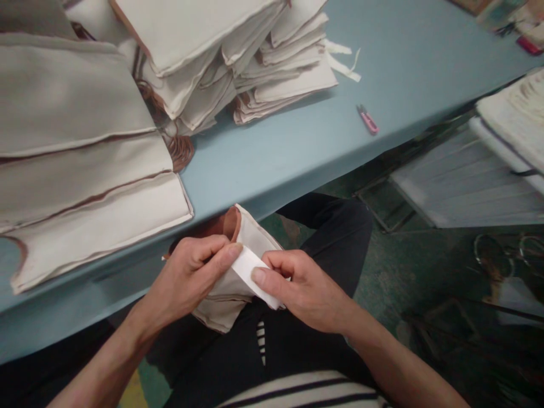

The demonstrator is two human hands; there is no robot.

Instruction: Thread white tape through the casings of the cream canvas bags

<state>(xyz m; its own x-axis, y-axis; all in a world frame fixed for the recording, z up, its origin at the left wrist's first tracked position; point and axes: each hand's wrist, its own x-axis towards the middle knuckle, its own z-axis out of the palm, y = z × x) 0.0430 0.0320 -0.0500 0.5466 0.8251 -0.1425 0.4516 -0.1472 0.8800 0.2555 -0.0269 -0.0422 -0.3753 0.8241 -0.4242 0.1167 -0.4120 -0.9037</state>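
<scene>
Over my lap hangs a cream fabric piece with a brown lining (259, 229), its upper end against the table edge. A white strip (250, 271) lies across it between my two hands. My left hand (202, 266) pinches the strip's upper left end, with thumb on top and fingers curled beneath. The lower right part of the strip is gripped by my right hand (293, 283), its thumb pressed flat on the strip. The fingers under the strip are partly hidden, and I cannot tell whether the strip is joined to the fabric.
A blue-covered table (272, 153) carries a pile of cream fabric pieces (204, 34) and more folded pieces (85, 192) at left. Brown cord bundles (181, 152) lie between them. Pink thread snips (368, 120) rest near the edge. At right stands a white-covered rack (459, 175).
</scene>
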